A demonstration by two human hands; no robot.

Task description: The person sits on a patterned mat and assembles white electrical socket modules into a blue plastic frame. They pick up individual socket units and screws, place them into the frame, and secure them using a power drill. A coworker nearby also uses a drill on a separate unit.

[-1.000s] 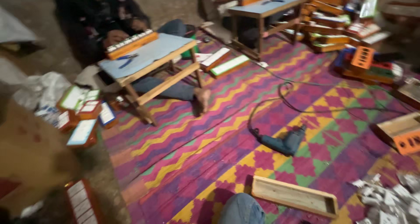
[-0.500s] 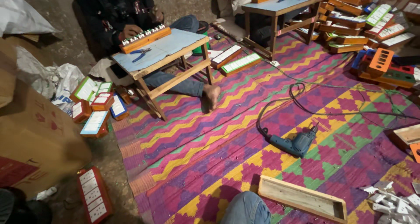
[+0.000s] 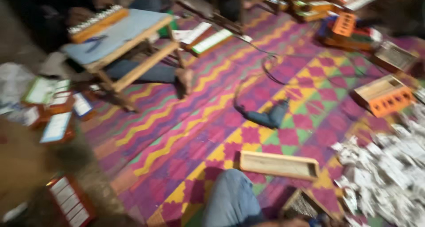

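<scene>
Neither my left hand nor my right hand shows, so I cannot tell how open they are or what they hold. Just past my blue-jeaned knee lies the shallow pale wooden tray, untouched. I judge I'm between grips, and taking it calls for a forward reach. Beyond lies what looks like a blue-grey corded drill, blurred, on the purple zigzag woven mat; farther off stands a low wooden table.

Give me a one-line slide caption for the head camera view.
Blurred floor workshop: power drill and shallow wooden tray on a zigzag-patterned mat, low wooden table behind, the wearer's denim-clad knee in front.
</scene>
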